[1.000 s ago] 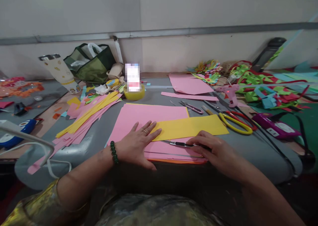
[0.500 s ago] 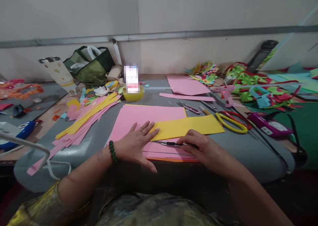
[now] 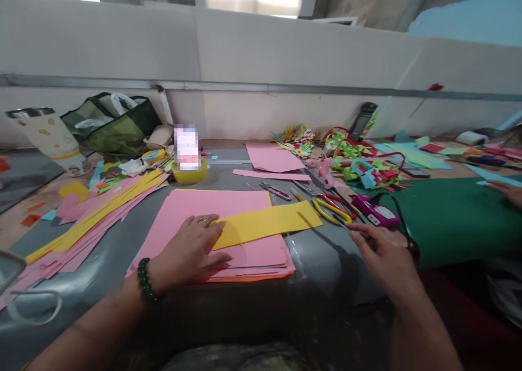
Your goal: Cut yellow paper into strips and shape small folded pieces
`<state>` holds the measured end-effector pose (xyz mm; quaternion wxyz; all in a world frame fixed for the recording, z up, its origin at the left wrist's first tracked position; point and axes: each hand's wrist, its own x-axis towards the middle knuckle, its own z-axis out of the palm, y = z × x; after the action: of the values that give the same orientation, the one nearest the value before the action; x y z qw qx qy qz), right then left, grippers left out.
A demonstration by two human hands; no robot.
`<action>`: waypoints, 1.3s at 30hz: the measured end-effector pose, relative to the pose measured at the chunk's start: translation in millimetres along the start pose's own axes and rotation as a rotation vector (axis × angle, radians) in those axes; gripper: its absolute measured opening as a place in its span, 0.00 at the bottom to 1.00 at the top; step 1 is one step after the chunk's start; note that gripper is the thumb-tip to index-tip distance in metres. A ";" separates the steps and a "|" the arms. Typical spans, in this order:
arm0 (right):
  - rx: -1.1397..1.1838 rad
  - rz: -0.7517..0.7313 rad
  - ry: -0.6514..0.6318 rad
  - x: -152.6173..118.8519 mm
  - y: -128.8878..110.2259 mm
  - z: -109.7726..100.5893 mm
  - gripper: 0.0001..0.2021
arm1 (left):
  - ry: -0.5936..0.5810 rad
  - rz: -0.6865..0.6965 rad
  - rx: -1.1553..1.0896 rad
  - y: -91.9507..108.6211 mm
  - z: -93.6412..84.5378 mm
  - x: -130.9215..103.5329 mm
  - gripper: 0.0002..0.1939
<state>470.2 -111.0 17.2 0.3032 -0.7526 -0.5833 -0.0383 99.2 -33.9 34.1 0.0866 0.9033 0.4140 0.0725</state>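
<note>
My left hand (image 3: 194, 246), with a ring and a green bead bracelet, rests on the pink paper stack (image 3: 171, 210). Its fingertips touch the left end of a yellow paper strip (image 3: 265, 224), and its thumb is spread apart. The strip lies slanted across the stack, its right end reaching past the stack over the grey mat. To the right of the papers, my right hand (image 3: 381, 251) is closed on a slim dark craft knife (image 3: 341, 223), mostly hidden by the fingers. Yellow-and-red-handled scissors (image 3: 332, 210) lie just beyond that hand.
A pink-handled cutter (image 3: 277, 191), a pink glue gun (image 3: 322, 172) and a purple device (image 3: 375, 212) lie behind. Cut strips (image 3: 106, 213) are piled left, near a tape roll (image 3: 190, 172) and tumbler (image 3: 53, 142). Another person's hand (image 3: 505, 191) is at far right.
My right hand has moved right, off the paper stack, still holding the craft knife. My left fingers have drawn closer together at the yellow strip's end. The view has turned right and tilted up.
</note>
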 end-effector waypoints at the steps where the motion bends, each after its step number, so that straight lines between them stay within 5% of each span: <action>1: -0.010 0.007 -0.005 1.2 3.8 8.1 0.14 | 0.023 -0.004 -0.012 7.3 1.3 4.2 0.29; 5: -0.093 -0.073 0.052 5.9 3.7 34.9 0.13 | 0.052 -0.042 -0.103 23.6 8.5 22.7 0.18; 12: -0.180 -0.073 0.164 14.1 5.2 54.2 0.13 | -0.134 -0.191 -0.276 5.3 4.7 33.9 0.10; 17: -0.191 -0.034 0.148 16.8 8.6 58.5 0.15 | -0.101 -0.226 -0.375 -13.3 -9.8 29.7 0.11; 22: -0.223 -0.001 0.160 17.8 7.0 55.9 0.17 | -0.039 -0.209 -0.242 -6.5 -8.4 36.8 0.29; 28: -0.291 0.006 0.150 17.3 7.3 54.4 0.16 | -0.082 -0.175 -0.147 -0.9 -2.2 47.0 0.14; 35: -0.467 -0.151 0.170 22.7 13.8 60.0 0.15 | -0.143 -0.133 -0.192 -20.7 -11.5 40.0 0.20; 39: -0.408 -0.298 0.191 26.7 7.8 59.7 0.16 | -0.084 -0.174 -0.068 -49.6 -22.2 39.4 0.10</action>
<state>468.0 -59.4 -23.6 0.1898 -0.6971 -0.6365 -0.2701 83.6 30.0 47.3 0.1404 0.8628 0.4840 0.0410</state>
